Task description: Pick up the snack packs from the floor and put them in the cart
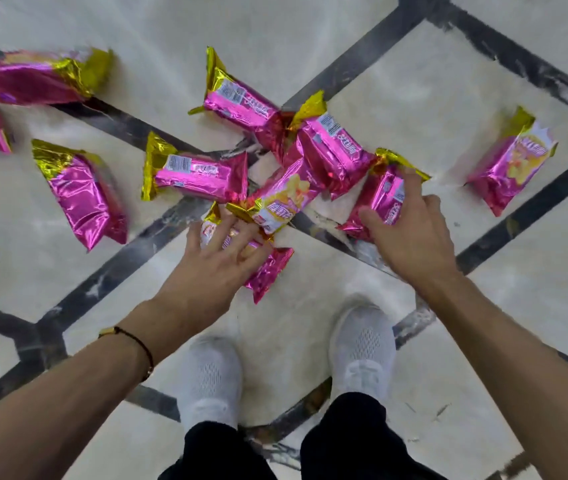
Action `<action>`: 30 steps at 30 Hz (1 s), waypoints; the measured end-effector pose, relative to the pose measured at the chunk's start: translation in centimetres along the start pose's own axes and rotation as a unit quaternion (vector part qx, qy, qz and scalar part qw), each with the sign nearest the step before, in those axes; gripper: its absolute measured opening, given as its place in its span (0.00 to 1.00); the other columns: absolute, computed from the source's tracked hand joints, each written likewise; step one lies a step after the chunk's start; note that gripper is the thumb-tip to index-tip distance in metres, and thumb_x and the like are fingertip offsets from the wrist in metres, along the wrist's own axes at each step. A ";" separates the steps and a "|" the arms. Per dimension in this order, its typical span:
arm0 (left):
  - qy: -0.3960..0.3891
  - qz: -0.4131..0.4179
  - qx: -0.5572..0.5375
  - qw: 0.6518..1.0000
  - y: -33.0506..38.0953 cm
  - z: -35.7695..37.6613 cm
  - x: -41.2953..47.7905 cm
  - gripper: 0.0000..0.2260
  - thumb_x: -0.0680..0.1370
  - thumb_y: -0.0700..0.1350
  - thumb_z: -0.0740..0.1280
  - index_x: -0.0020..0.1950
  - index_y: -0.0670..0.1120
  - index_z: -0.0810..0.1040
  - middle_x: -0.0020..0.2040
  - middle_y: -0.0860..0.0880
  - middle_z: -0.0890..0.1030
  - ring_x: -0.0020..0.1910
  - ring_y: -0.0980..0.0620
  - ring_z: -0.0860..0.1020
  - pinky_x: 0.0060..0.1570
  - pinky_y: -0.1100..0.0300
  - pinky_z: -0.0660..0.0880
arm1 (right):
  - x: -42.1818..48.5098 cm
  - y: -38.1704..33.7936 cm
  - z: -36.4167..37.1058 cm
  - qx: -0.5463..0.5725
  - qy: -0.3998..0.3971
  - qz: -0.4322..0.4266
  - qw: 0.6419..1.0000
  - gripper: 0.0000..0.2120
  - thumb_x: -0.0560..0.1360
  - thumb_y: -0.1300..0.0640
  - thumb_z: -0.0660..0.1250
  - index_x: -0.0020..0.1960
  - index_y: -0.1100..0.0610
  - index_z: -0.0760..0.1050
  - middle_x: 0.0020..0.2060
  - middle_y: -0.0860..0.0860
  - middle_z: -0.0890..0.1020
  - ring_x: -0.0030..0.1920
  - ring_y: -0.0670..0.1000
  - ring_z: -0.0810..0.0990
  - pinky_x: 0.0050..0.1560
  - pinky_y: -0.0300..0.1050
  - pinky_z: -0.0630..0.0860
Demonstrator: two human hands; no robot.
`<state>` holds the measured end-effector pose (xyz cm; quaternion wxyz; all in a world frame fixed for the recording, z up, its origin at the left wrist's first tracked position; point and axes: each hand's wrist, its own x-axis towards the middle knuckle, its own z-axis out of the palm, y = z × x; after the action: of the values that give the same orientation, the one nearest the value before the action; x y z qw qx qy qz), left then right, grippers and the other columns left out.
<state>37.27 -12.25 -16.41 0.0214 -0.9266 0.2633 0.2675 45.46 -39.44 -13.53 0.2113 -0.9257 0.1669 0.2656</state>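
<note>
Several pink-and-gold foil snack packs lie scattered on the floor. My left hand (213,261) reaches down with spread fingers resting on the nearest snack pack (267,271), just ahead of my feet; it partly hides the pack. My right hand (410,230) holds another snack pack (381,195), thumb on its near side and fingers over its far gold end. More packs overlap in the middle (331,154), one face up (286,199). The cart is out of view.
Other packs lie apart at the left (83,192), far left (40,77) and right (511,164). The floor is pale marble with dark inlaid strips (396,32). My two white shoes (211,379) stand just behind the pile.
</note>
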 end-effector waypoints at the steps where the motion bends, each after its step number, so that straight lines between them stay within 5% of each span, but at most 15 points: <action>1: 0.005 0.002 0.009 1.000 -0.1 0.2 0.3 0.43 0.59 0.35 0.74 0.75 0.49 0.68 0.71 0.40 0.70 0.71 0.32 0.67 0.60 0.28 0.67 | 0.8 -0.1 0.4 0.005 0.005 0.009 1.000 0.35 0.73 0.37 0.64 0.75 0.39 0.53 0.57 0.61 0.72 0.59 0.66 0.73 0.58 0.64 0.73; 10: -0.020 -0.020 0.021 0.999 0.1 -0.2 0.9 0.36 0.65 0.37 0.74 0.72 0.48 0.68 0.66 0.42 0.73 0.66 0.36 0.69 0.59 0.31 0.66 | 3.1 0.1 1.6 0.024 0.006 0.028 0.999 0.35 0.77 0.48 0.67 0.77 0.45 0.51 0.58 0.62 0.72 0.55 0.68 0.75 0.57 0.58 0.71; 17: -0.010 -0.045 0.005 0.999 0.8 -3.1 -0.9 0.33 0.66 0.39 0.76 0.69 0.49 0.70 0.63 0.44 0.75 0.63 0.37 0.71 0.56 0.33 0.68 | 0.5 0.4 0.2 0.007 0.010 0.014 1.000 0.32 0.78 0.51 0.64 0.77 0.45 0.53 0.53 0.61 0.74 0.46 0.60 0.69 0.49 0.51 0.65; 30: 0.042 -0.159 -0.019 0.986 2.9 -20.1 -9.8 0.34 0.68 0.41 0.75 0.71 0.50 0.68 0.65 0.44 0.75 0.66 0.37 0.70 0.58 0.33 0.68 | -13.0 -6.4 -12.7 -0.042 0.020 -0.060 0.997 0.33 0.79 0.48 0.62 0.79 0.45 0.50 0.52 0.60 0.72 0.45 0.63 0.74 0.41 0.51 0.67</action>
<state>38.53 -13.71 6.06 0.0350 -0.9673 0.1083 0.2266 43.10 -37.53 5.49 0.1842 -0.9473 0.1043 0.2405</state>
